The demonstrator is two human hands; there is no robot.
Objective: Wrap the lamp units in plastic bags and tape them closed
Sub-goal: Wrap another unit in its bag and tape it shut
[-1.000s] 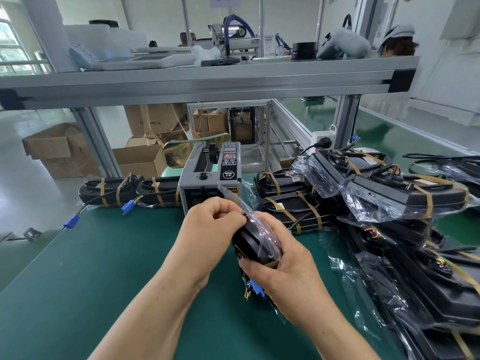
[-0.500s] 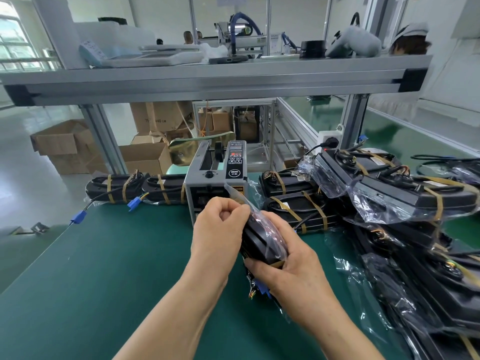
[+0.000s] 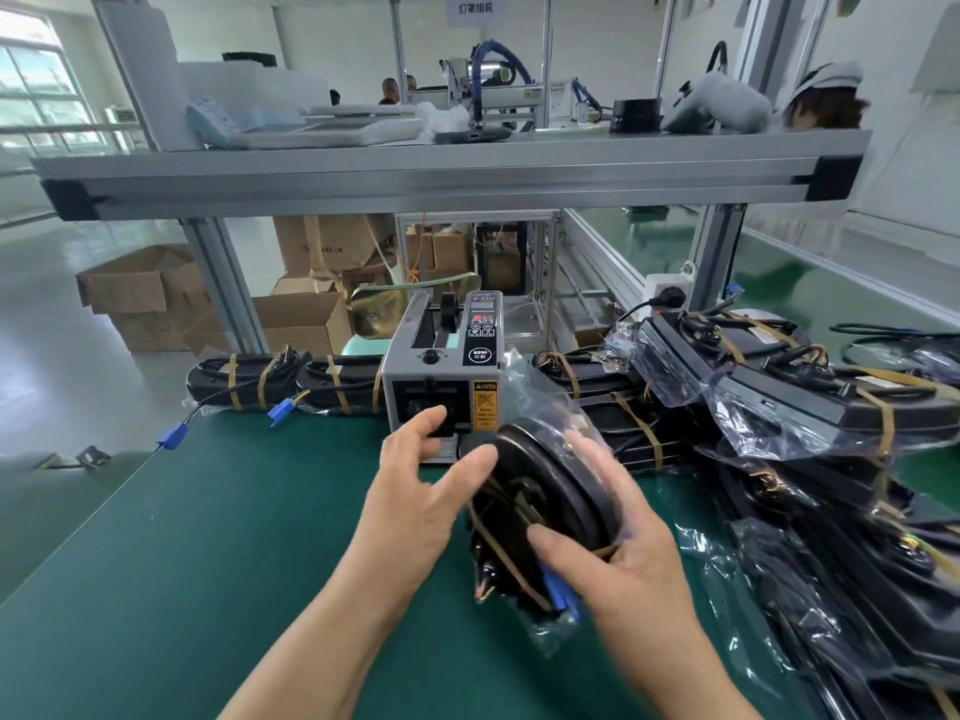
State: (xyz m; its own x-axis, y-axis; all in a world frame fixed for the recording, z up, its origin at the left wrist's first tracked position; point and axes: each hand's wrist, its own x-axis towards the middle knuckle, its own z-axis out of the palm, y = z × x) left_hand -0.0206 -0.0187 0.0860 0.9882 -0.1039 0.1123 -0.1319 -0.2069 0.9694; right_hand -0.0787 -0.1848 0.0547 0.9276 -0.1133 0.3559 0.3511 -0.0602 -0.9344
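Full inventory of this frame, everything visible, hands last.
tape dispenser: one, grey, back centre of table
held lamp unit: one, black, inside clear bag, in front of dispenser
bagged lamp units: several, black, piled right
unbagged lamp units: at least two, black with tan bands, left of dispenser
cardboard boxes: several, brown, floor behind
shelf: one, silver, overhead
table: one, green
left hand: open, by dispenser front
right hand: grips held lamp unit

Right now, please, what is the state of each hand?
Left hand: open, holding nothing.
Right hand: grips the bagged lamp unit.
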